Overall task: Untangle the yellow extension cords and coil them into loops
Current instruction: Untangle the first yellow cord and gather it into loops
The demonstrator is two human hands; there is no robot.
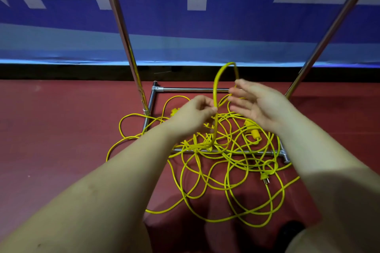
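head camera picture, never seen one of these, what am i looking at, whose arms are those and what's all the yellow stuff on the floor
There is no machine here. The one picture comes from a camera worn on a person's head, looking forward and down, so the two bare arms are the wearer's own.

The left hand pinches a raised loop of cord that arches up between the hands. The right hand is open, palm turned inward, its fingers next to the other side of that loop; whether they touch it is hard to tell.

On the red floor lies a tangled pile of yellow extension cords, with a plug and a yellow socket block among them. The cords are draped over the base of a shiny metal rack, whose poles rise toward a blue banner.
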